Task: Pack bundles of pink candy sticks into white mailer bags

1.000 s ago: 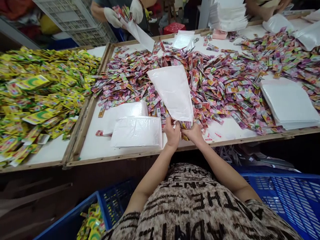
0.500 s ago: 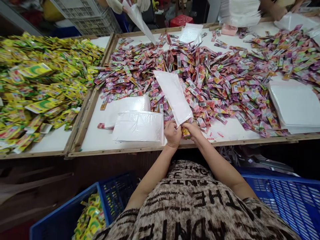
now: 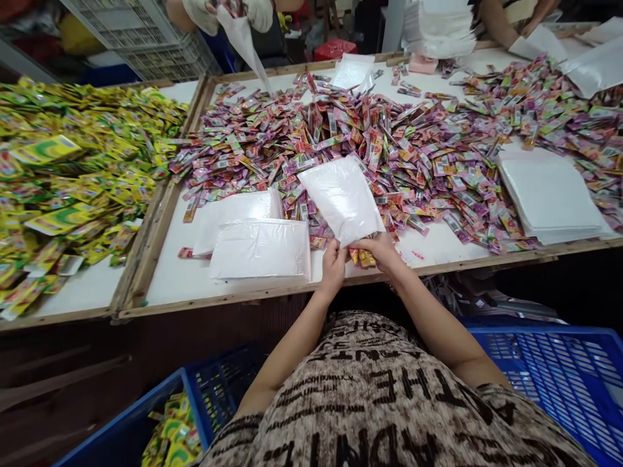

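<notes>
Both my hands meet at the near edge of the table, at the open end of a white plastic bag [image 3: 343,200] that slants away over the sachet pile. My left hand [image 3: 333,267] pinches the bag's mouth with closed fingers. My right hand [image 3: 382,251] is closed on a small bunch of pink and purple sachets [image 3: 363,257] at the bag's opening. A wide heap of the same sachets [image 3: 389,143] covers the white table [image 3: 195,285] beyond.
Filled white bags [image 3: 260,248] lie left of my hands, and a stack of flat bags [image 3: 549,198] lies at right. Yellow-green sachets [image 3: 73,175] cover the left table. Blue crates [image 3: 549,383] stand by my legs. A gloved person [image 3: 228,13] works opposite; another person's arm [image 3: 506,26] is far right.
The white bag, first raised and spread, has narrowed and then dropped lower and flatter over the pile. My hands stay together at its mouth.
</notes>
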A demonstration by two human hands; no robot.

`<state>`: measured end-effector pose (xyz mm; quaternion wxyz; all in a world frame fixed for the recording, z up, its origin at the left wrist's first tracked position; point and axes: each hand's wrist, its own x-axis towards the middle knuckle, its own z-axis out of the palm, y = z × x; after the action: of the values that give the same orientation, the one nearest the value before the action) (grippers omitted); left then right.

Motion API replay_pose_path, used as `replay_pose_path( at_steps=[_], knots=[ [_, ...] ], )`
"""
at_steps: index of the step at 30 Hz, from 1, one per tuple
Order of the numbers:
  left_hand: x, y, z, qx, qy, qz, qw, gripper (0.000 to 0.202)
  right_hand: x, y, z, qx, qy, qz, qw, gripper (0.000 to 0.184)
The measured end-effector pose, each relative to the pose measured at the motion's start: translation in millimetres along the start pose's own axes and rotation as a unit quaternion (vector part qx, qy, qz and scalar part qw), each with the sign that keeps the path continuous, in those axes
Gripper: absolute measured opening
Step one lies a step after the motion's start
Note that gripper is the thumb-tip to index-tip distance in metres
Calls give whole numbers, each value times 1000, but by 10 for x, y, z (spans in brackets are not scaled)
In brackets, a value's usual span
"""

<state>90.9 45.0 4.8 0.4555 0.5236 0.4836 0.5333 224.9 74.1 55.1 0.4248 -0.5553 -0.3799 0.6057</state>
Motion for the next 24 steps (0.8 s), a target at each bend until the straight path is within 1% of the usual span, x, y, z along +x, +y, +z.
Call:
replay_pose_path(
  at_steps=[1,2,3,4,5,6,8,9,10,12,13,14,15,17,18,19,20,21,22,23,24],
  knots=[
    [-58,-3,38,22,7,8,1000,19,27,26,-12,-61,52,-51,995,25],
    [-108,-7,76,39,11,11,999,22,45,50,-26,-125,94,-95,983,24],
    [-148,-10,114,40,13,3,999,23,46,70,-40,-181,118,-130,968,25],
    [-180,-10,150,22,14,-18,1000,21,25,85,-57,-221,121,-154,955,27],
    [-205,-5,183,-12,16,-48,999,18,-19,95,-74,-242,109,-172,949,31],
    [-229,7,215,-53,14,-83,995,22,-87,101,-94,-251,87,-186,946,35],
    [-296,55,273,-128,-5,-143,981,46,-268,109,-142,-277,55,-193,940,40],
    [-348,89,300,-154,-24,-165,974,57,-367,118,-170,-308,63,-184,931,39],
    [-414,128,328,-172,-47,-181,967,63,-461,132,-201,-349,88,-172,917,35],
    [-578,207,380,-191,-91,-205,956,65,-613,180,-264,-434,157,-147,875,23],
    [-664,244,400,-198,-108,-221,949,65,-667,209,-296,-462,179,-135,858,19],
    [-742,276,414,-205,-120,-239,941,66,-710,239,-327,-476,181,-122,852,18],
    [-808,303,420,-215,-128,-260,933,68,-747,266,-357,-474,162,-105,859,18],
    [-889,340,406,-245,-123,-300,914,74,-826,304,-411,-443,79,-61,891,18],
    [-904,349,387,-261,-116,-312,906,77,-877,318,-433,-422,39,-55,904,21],
    [-907,353,364,-275,-105,-315,902,77,-938,333,-449,-405,15,-70,911,29],
    [-904,353,337,-284,-93,-309,903,75,-1006,351,-459,-398,6,-106,911,39],
    [-900,349,306,-288,-84,-297,907,72,-1075,377,-461,-400,7,-156,903,51],
    [-900,343,273,-286,-78,-282,913,69,-1139,413,-453,-409,12,-209,888,59],
    [-907,335,238,-279,-76,-268,919,66,-1189,458,-435,-421,14,-253,871,62],
    [-925,327,200,-272,-79,-260,923,65,-1219,508,-408,-436,11,-279,856,59]
  ],
)
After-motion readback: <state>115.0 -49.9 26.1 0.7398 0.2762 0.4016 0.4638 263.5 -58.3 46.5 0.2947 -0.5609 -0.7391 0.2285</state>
